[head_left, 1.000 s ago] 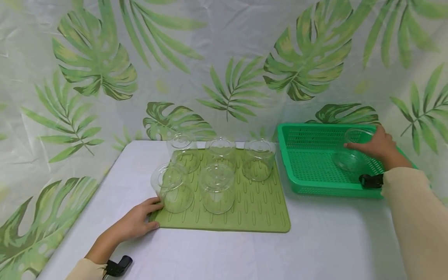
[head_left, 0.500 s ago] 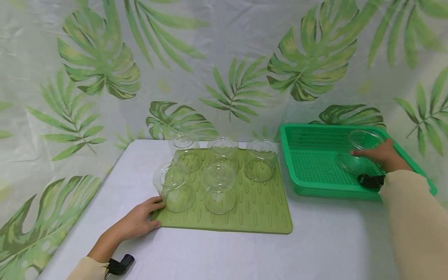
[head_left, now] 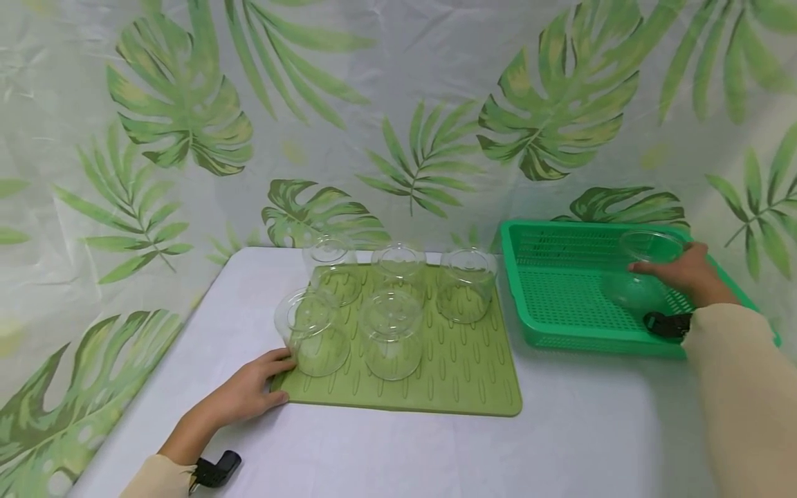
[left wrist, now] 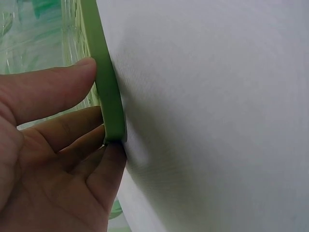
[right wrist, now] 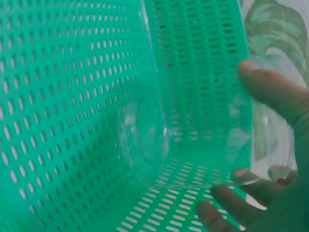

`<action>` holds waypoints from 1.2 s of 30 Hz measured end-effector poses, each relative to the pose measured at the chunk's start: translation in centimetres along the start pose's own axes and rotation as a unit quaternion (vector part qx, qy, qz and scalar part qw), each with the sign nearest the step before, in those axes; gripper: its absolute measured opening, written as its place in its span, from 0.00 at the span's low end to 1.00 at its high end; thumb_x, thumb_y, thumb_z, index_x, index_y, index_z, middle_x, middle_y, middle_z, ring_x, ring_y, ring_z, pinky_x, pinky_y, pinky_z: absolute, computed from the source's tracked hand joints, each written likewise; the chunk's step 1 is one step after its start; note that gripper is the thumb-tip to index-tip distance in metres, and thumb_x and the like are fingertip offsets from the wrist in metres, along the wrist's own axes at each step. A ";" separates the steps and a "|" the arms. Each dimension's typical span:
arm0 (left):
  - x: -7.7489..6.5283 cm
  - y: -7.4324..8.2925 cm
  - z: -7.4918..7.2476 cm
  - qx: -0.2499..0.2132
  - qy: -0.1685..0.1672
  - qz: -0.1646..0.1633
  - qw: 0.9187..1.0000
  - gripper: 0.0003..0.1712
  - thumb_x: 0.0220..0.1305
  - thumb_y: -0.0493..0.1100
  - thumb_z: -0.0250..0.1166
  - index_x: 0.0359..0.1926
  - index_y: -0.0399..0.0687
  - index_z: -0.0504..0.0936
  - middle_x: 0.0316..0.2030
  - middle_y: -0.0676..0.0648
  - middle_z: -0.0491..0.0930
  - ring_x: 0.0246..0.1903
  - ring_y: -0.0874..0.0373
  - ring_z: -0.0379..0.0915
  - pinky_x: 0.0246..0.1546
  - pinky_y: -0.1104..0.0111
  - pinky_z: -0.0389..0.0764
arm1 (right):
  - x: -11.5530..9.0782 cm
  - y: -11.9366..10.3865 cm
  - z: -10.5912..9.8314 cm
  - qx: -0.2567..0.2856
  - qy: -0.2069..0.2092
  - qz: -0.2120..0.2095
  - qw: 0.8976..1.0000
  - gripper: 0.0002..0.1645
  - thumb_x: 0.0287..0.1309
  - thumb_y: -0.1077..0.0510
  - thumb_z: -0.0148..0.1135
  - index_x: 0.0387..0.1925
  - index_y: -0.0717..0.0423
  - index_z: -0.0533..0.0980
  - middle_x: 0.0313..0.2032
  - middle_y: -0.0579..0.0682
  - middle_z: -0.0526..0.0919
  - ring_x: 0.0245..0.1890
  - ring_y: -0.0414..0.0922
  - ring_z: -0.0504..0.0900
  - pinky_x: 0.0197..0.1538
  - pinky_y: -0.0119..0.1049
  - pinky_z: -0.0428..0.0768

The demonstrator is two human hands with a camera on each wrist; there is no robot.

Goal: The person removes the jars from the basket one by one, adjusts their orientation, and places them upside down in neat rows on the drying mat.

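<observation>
My left hand (head_left: 249, 389) is at the near left corner of a green drying mat (head_left: 461, 373), thumb on its front edge and fingers around the side. The left wrist view shows the thumb tip and little finger against the mat's rim (left wrist: 108, 92). Several clear glass jars (head_left: 391, 346) stand on the mat, the near left one close to my fingertips. My right hand (head_left: 685, 273) holds another clear glass jar (head_left: 647, 290) inside the green basket (head_left: 575, 325). In the right wrist view, thumb and fingers lie on opposite sides of this jar (right wrist: 193, 140).
The perforated basket stands just right of the mat, near the back of the white-covered table (head_left: 386, 456). Behind them hangs a leaf-patterned cloth (head_left: 414, 159). The jars stand in two rows, with bare mat (head_left: 479, 353) at the near right.
My right hand and its jar have shifted slightly to the right within the basket. The left hand keeps its place at the mat's corner, and the whole head view has drifted a little.
</observation>
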State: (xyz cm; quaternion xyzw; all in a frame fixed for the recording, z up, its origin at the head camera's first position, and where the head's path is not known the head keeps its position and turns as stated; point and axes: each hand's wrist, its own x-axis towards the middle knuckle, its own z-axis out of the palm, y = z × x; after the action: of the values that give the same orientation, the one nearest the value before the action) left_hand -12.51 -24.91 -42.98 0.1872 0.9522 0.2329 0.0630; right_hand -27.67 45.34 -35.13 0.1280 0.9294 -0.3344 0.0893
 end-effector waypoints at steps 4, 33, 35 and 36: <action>0.0 0.0 0.1 -0.004 -0.007 -0.008 1.000 0.31 0.56 0.37 0.70 0.60 0.29 0.76 0.66 0.30 0.68 0.67 0.31 0.64 0.64 0.41 0.69 | -0.3 -0.2 -0.3 -0.024 0.034 -0.009 0.999 0.74 0.62 0.28 0.53 0.70 0.77 0.21 0.65 0.91 0.38 0.62 0.83 0.51 0.57 0.74 0.64; 0.1 0.0 0.1 -0.009 -0.007 -0.004 1.000 0.31 0.56 0.37 0.70 0.60 0.29 0.76 0.67 0.30 0.68 0.67 0.31 0.63 0.65 0.41 0.69 | -3.6 -8.3 -2.5 0.012 0.183 -0.168 0.969 0.68 0.58 0.39 0.65 0.78 0.59 0.29 0.74 0.75 0.43 0.68 0.76 0.52 0.59 0.73 0.58; 0.1 0.0 0.1 -0.009 -0.008 -0.003 1.000 0.31 0.56 0.37 0.70 0.61 0.29 0.76 0.67 0.30 0.68 0.67 0.31 0.63 0.64 0.41 0.69 | -4.1 -8.9 -2.6 0.010 0.184 -0.178 0.967 0.67 0.59 0.40 0.65 0.78 0.58 0.30 0.75 0.72 0.43 0.68 0.76 0.52 0.59 0.73 0.58; 0.1 0.0 0.0 -0.007 -0.007 -0.002 1.000 0.31 0.56 0.37 0.70 0.61 0.29 0.76 0.67 0.30 0.68 0.67 0.31 0.63 0.64 0.41 0.69 | -4.3 -9.3 -2.6 0.010 0.184 -0.182 0.966 0.67 0.58 0.40 0.65 0.78 0.57 0.30 0.76 0.71 0.43 0.68 0.75 0.53 0.59 0.73 0.58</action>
State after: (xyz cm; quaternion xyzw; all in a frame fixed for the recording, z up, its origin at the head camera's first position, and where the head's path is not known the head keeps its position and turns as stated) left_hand -12.61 -24.84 -43.02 0.1864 0.9504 0.2385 0.0714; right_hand -26.54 39.34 -26.56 0.0171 0.9341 -0.3248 -0.1470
